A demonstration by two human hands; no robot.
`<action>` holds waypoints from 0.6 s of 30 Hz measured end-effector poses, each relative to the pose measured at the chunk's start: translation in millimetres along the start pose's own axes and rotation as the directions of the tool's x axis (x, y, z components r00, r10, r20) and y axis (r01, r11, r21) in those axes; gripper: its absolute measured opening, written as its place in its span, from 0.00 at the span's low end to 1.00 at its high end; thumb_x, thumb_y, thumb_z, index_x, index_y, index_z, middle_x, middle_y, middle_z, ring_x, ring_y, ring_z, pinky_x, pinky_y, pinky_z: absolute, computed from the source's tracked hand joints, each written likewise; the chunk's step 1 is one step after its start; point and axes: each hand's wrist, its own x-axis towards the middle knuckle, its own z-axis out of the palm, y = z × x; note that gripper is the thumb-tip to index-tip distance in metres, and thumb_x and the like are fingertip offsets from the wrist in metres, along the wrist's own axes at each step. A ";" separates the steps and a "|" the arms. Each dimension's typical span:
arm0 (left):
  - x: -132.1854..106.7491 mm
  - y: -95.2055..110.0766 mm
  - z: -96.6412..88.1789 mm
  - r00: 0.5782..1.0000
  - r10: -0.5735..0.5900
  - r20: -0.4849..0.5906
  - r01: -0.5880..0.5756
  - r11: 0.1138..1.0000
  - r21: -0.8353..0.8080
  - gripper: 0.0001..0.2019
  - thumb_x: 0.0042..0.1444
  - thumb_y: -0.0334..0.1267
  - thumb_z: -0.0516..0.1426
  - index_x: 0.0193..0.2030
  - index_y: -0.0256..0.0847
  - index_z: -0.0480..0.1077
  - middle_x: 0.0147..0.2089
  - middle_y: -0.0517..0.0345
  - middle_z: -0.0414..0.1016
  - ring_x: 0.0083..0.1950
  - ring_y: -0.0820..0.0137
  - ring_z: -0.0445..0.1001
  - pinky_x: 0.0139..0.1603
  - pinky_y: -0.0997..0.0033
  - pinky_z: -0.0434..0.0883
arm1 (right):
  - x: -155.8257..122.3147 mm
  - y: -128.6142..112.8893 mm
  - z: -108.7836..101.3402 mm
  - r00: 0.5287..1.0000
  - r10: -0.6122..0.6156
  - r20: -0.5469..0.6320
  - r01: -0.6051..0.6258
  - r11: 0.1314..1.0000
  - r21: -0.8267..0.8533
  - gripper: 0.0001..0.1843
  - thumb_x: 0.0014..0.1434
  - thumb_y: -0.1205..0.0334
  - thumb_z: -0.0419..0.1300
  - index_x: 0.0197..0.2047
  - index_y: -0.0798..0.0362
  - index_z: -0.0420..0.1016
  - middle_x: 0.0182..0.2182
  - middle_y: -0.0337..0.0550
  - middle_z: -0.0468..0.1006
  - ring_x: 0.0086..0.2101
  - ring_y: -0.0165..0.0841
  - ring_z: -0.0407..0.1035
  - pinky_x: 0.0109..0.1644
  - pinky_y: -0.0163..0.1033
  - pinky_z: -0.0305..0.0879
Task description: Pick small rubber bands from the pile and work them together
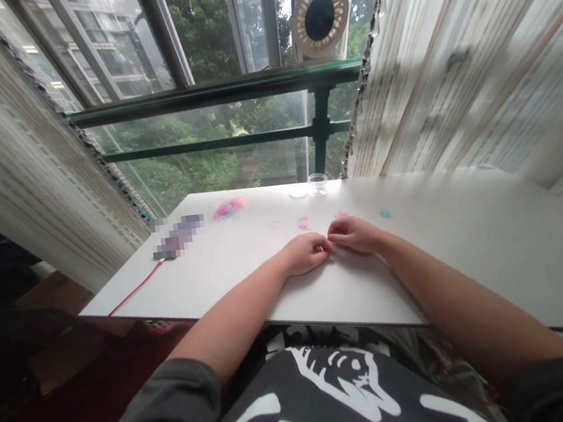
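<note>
My left hand (306,253) and my right hand (357,235) meet at the fingertips just above the white table. Both have their fingers curled in a pinch; whatever lies between them is too small or hidden to make out. Just beyond my left hand is a small pink cluster (303,222) of tiny pieces. Another pink cluster (341,215) shows partly behind my right hand. A teal cluster (385,213) lies to the right, and a faint pale yellow one (275,222) to the left. Farther left, a larger mixed heap (231,207) holds pink, orange and blue pieces.
At the table's (465,238) far edge stands a clear round jar (317,184) beside a flat pale disc (298,194). A blurred-out device (178,236) with a red cable (134,292) lies on the left. Behind are a green railing (219,93), a white fan (320,15) and striped curtains (450,52).
</note>
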 end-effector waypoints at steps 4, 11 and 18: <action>0.2 0.4 -0.1 1.000 -0.008 0.007 0.008 1.000 0.002 0.08 0.50 0.32 0.55 0.36 0.39 0.75 0.31 0.59 0.72 0.32 0.74 0.68 0.37 0.76 0.66 | -0.4 -0.6 -0.4 1.000 -0.003 -0.002 0.003 1.000 -0.012 0.10 0.50 0.58 0.55 0.27 0.57 0.72 0.21 0.38 0.69 0.24 0.28 0.59 0.28 0.34 0.55; 0.1 0.5 -0.8 1.000 0.000 0.009 0.000 1.000 0.002 0.08 0.50 0.32 0.55 0.36 0.39 0.75 0.31 0.59 0.72 0.32 0.74 0.67 0.37 0.76 0.66 | -0.4 0.0 -0.8 1.000 -0.001 0.002 0.001 1.000 -0.022 0.11 0.50 0.58 0.55 0.28 0.57 0.72 0.21 0.38 0.69 0.24 0.28 0.60 0.28 0.34 0.56; -1.9 6.3 -0.4 0.999 -0.039 -0.021 0.039 0.999 0.004 0.08 0.50 0.32 0.55 0.35 0.39 0.75 0.31 0.60 0.72 0.31 0.74 0.67 0.36 0.76 0.66 | 0.1 2.2 -0.2 1.000 0.007 -0.006 -0.007 1.000 -0.019 0.11 0.50 0.57 0.55 0.28 0.56 0.73 0.21 0.38 0.69 0.24 0.28 0.60 0.28 0.34 0.55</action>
